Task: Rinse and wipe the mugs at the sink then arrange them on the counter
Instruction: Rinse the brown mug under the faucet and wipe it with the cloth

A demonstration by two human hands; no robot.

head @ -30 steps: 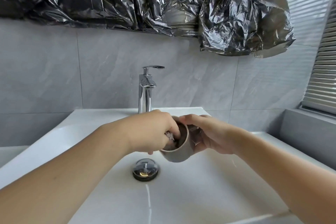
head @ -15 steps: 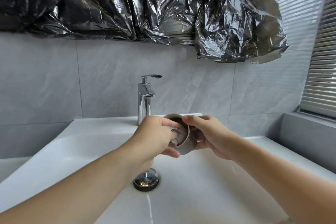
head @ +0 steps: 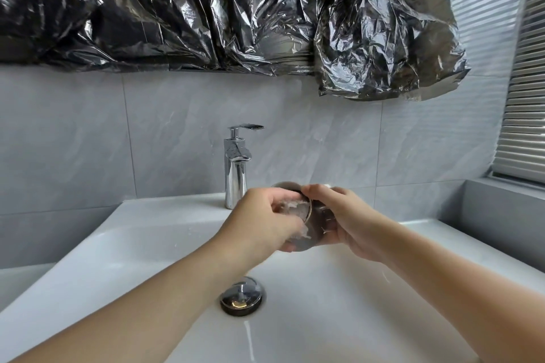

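Both hands have risen since the earlier frames and now work level with the base of the tap (head: 236, 168), and the mug (head: 312, 227) has tipped further, so that it lies on its side with its mouth turned to the person's left. It is held in the air over the back of the sink (head: 383, 303), just right of the tap, well above the drain plug (head: 242, 298).

A person's right hand (head: 351, 221) grips the mug from the right. Its fingers curl around the dark outside wall, and one fingertip hooks over the top of the rim.

At the mug's mouth is the left hand (head: 262, 221), its fingers curled and pinching a small pale wad (head: 290, 206), which they press into the opening. Motion blur hides what the wad is made of.

Both forearms reach in from the bottom corners of the view. A thin trickle of water (head: 249, 339) runs down the white basin below the plug. Behind the sink stands a grey tiled wall (head: 147, 141), and crumpled silver foil (head: 236, 9) hangs across its top. Window blinds (head: 525, 112) fill the right edge.
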